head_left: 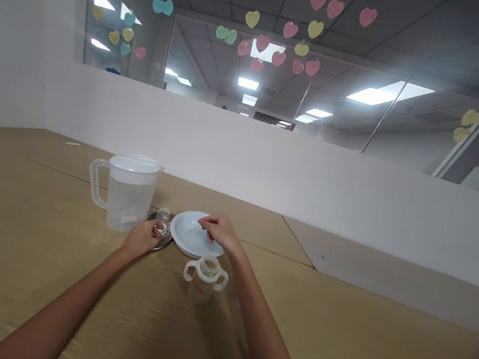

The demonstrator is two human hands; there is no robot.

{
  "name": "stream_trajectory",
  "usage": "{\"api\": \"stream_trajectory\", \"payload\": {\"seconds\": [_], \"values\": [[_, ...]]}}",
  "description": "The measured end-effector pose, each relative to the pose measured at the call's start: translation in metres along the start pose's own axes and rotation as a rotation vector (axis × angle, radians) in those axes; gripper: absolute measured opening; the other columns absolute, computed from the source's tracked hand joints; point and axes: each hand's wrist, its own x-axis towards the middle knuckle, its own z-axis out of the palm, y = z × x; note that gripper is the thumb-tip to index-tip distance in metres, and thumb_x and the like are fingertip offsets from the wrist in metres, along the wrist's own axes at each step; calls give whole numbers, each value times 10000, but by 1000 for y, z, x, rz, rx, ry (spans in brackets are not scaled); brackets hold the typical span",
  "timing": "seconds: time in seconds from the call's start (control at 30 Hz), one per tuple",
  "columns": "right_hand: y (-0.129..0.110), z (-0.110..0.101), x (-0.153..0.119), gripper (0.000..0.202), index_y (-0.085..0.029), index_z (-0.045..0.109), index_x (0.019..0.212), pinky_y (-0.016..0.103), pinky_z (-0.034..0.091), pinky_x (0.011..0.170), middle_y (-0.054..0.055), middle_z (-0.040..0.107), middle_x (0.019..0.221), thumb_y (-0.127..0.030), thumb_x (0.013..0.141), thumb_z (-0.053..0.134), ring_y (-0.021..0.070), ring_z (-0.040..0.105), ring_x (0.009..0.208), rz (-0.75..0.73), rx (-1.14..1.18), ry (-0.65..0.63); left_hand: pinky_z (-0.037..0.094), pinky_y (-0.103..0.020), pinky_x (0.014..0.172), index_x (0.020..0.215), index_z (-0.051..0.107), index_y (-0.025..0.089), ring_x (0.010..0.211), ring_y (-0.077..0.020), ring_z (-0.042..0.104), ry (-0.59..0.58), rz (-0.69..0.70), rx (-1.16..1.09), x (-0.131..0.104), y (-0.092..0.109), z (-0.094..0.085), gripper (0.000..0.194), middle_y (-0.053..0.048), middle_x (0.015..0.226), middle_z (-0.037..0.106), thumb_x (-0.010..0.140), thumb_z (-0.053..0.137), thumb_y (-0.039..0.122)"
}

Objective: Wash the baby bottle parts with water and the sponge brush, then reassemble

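My left hand (pixel 143 238) is closed on a small white bottle part (pixel 162 228) over a dark round metal dish (pixel 164 244); a clear dome-shaped piece (pixel 163 215) shows just behind the fingers. My right hand (pixel 219 231) pinches a thin stick-like item (pixel 193 228) above a white plate (pixel 185 243). In front of the plate stands an open clear bottle (pixel 200 290) with two white handles, upright and touched by neither hand.
A translucent lidded pitcher (pixel 129 196) stands left of the dish, its handle pointing left. The brown tabletop (pixel 354 346) meets a white wall (pixel 225 153) below a window with heart-shaped notes. A small flat piece (pixel 72 144) lies at the back left.
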Motion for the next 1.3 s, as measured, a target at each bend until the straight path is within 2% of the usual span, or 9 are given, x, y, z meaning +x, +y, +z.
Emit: {"api": "stream_trajectory", "payload": {"seconds": [0.13, 0.27, 0.37, 0.5, 0.77, 0.9, 1.07, 1.2, 1.3], "values": [[-6, 3, -4, 164, -118, 678, 772, 172, 308, 346, -43, 503, 521, -162, 794, 521, 43, 374, 366, -4, 53, -49, 394, -231, 630, 975, 610, 199, 743, -170, 621, 31, 8, 32, -2, 6, -5, 312, -2, 776, 686, 687, 513, 126], [-10, 1, -6, 166, -114, 669, 780, 171, 314, 339, -22, 542, 611, -188, 795, 521, 42, 388, 390, -28, 86, -29, 404, -230, 632, 955, 640, 196, 727, -165, 621, -42, 46, 87, -3, 6, -1, 297, -16, 810, 690, 709, 483, 142], [-10, -3, -5, 180, -116, 666, 793, 160, 316, 347, -6, 556, 653, -224, 794, 522, 44, 408, 421, -47, 65, -24, 417, -264, 675, 928, 667, 203, 774, -194, 628, -78, 53, 178, -4, 7, 5, 253, -46, 864, 698, 769, 471, 229], [-9, -8, -4, 217, -119, 660, 810, 162, 284, 360, 5, 578, 670, -245, 814, 483, 46, 410, 426, -80, 0, -12, 417, -315, 750, 886, 692, 208, 890, -236, 612, -35, 153, 325, -6, 11, 10, 317, -91, 946, 686, 854, 415, 359], [-8, -16, -5, 316, -141, 617, 730, 188, 338, 517, -7, 575, 608, -290, 881, 384, 75, 462, 494, -238, -243, 130, 377, -362, 851, 926, 687, 220, 1024, -245, 543, -81, 289, 390, -6, 10, 12, 456, -79, 1029, 668, 931, 261, 383], [-3, -11, -2, 342, -141, 633, 721, 198, 337, 554, 14, 603, 624, -292, 896, 381, 95, 503, 561, -220, -379, 131, 363, -387, 857, 909, 689, 208, 1045, -264, 529, -92, 269, 416, -8, 12, 12, 471, -89, 1010, 672, 934, 252, 381], [0, -2, -1, 315, -136, 661, 759, 200, 348, 537, 25, 638, 646, -287, 887, 416, 91, 504, 507, -192, -395, 84, 390, -308, 789, 873, 691, 174, 934, -230, 594, -42, 153, 348, -7, 19, 5, 346, -105, 948, 685, 886, 376, 318], [-3, -2, -3, 363, -132, 649, 796, 199, 371, 540, 25, 651, 676, -305, 915, 353, 77, 495, 454, -194, -368, 114, 398, -263, 695, 863, 684, 179, 823, -208, 625, 55, 11, 245, -5, 20, -6, 245, -75, 879, 694, 816, 474, 295], [-8, -7, -6, 383, -145, 623, 818, 201, 370, 520, 9, 643, 660, -357, 927, 324, 69, 474, 403, -217, -312, 197, 392, -264, 648, 826, 655, 175, 789, -218, 621, 194, -3, 259, -4, 18, -14, 195, -72, 838, 685, 788, 488, 268]]}}
